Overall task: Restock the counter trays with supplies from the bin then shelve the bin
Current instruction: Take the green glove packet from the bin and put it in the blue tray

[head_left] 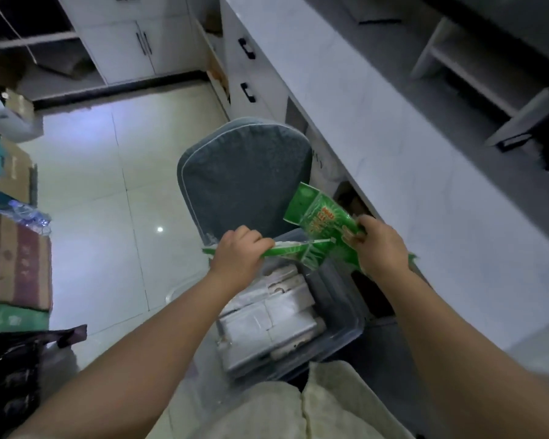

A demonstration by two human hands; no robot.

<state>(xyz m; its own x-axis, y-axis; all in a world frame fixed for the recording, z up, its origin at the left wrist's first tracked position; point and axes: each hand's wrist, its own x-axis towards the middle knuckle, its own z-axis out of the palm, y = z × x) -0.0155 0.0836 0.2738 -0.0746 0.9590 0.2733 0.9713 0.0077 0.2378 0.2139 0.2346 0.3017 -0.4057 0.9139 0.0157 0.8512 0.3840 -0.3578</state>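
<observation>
Because it is gripped at opposite ends, the crinkly green plastic packet (pixel 317 231) hangs stretched above the clear plastic bin (pixel 339 299): left hand (pixel 240 256) clenched on its flat edge, right hand (pixel 379 245) pinching the bulkier end, probably to tear it open. The bin sits by the pale marble counter's (pixel 425 147) near edge, full of white wrapped packs (pixel 276 308).

Both hands hold green packets above a clear plastic bin (pixel 346 315) that sits on a grey cushioned chair (pixel 244 175). The left hand (pixel 238 255) is closed around a flat green packet (pixel 286 250), while the right hand (pixel 379 245) pinches a second green packet (pixel 317 213) tilted upward. The bin holds stacked white wrapped packs (pixel 273 315). The pale counter (pixel 393 128) runs along the right, with cardboard boxes (pixel 13 258) on the tiled floor (pixel 108 185) at left
</observation>
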